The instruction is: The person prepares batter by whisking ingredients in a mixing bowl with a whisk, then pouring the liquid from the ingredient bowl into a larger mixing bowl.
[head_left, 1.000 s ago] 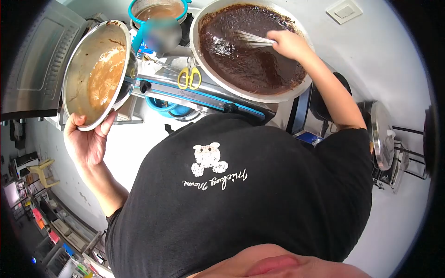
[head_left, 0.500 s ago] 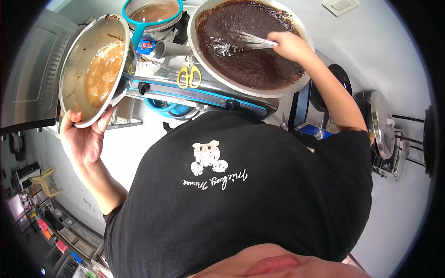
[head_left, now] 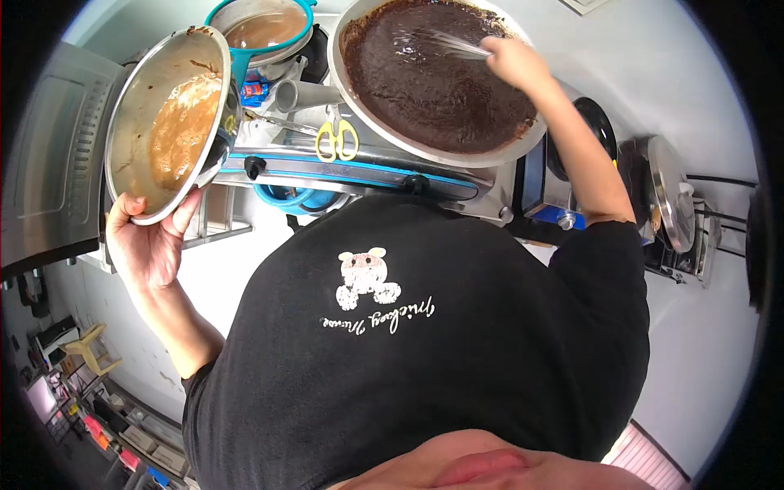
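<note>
My left hand (head_left: 155, 245) grips the lower rim of a tilted metal bowl (head_left: 131, 131), which holds a light brown liquid (head_left: 186, 126). Closed around the handle of a wire whisk (head_left: 457, 45), my right hand (head_left: 516, 64) is over a large round pan (head_left: 347, 86). The whisk's wires reach into a thick, dark brown mixture (head_left: 441, 102) that fills much of the pan; their tips are blurred. Yellow-handled scissors (head_left: 336, 140) hang or rest at the stove's front, between bowl and pan.
The stove (head_left: 367, 167) runs beneath the pan. Behind the bowl, a turquoise-rimmed strainer (head_left: 237, 55) sits over brown liquid. A grey cup (head_left: 298, 95) lies beside the pan. To the right are a black pan (head_left: 596, 122) and a metal lid (head_left: 671, 194).
My right hand and the whisk have shifted slightly up in the view over the mixture. The left hand keeps the bowl at about the same tilt. The surroundings have shifted a little with the camera.
</note>
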`<move>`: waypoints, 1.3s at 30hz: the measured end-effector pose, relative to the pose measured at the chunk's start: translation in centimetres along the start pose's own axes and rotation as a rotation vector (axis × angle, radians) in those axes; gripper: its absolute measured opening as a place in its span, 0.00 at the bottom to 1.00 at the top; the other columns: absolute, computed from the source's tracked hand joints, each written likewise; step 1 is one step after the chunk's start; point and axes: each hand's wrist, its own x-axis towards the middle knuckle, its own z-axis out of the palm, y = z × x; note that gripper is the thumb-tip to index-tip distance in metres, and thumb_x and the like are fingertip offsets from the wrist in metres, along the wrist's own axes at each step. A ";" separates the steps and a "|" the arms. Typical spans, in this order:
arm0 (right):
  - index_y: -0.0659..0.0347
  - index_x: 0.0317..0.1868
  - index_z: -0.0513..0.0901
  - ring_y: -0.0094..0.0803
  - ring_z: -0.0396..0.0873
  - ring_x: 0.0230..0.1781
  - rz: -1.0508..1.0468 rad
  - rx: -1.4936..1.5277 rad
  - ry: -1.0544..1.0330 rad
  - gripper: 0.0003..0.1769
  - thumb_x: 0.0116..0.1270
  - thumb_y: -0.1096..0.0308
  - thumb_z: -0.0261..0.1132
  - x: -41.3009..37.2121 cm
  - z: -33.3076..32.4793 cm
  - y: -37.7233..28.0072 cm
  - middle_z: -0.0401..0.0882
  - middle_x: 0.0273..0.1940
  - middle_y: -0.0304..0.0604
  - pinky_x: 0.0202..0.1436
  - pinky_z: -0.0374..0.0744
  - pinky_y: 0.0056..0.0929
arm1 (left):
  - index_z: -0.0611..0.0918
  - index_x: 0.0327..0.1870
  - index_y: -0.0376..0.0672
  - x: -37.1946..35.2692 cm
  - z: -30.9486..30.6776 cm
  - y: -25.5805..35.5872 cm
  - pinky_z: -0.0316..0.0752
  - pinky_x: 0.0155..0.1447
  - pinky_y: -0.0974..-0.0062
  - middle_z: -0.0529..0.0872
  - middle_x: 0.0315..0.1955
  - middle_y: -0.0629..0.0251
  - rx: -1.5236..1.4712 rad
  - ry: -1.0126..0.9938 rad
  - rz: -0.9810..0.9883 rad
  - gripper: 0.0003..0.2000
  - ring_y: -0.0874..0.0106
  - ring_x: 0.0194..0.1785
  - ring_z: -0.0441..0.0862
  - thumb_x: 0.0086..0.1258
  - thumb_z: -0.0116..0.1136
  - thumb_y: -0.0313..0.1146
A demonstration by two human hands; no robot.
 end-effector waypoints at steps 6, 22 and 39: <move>0.51 0.39 0.79 0.45 0.77 0.35 -0.092 0.014 -0.183 0.12 0.53 0.70 0.55 -4.8 -3.4 -2.5 0.79 0.32 0.48 0.38 0.75 0.39 | 0.56 0.60 0.28 2.0 -0.9 1.6 0.71 0.53 0.41 0.65 0.57 0.39 -0.004 -0.043 -0.055 0.28 0.41 0.56 0.67 0.54 0.42 0.23; 0.52 0.39 0.80 0.44 0.78 0.40 0.329 -0.261 -0.201 0.13 0.54 0.69 0.54 -8.9 -5.6 5.0 0.80 0.36 0.48 0.42 0.75 0.41 | 0.56 0.61 0.29 5.4 -2.5 3.8 0.69 0.54 0.40 0.63 0.58 0.38 -0.014 -0.129 -0.161 0.29 0.39 0.57 0.66 0.53 0.41 0.23; 0.55 0.38 0.76 0.44 0.77 0.37 0.147 0.092 -0.166 0.10 0.55 0.69 0.52 -5.5 0.4 -5.6 0.78 0.32 0.48 0.39 0.74 0.41 | 0.56 0.61 0.29 5.5 -3.3 4.5 0.70 0.52 0.39 0.63 0.58 0.38 -0.005 -0.136 -0.174 0.30 0.38 0.56 0.66 0.53 0.41 0.22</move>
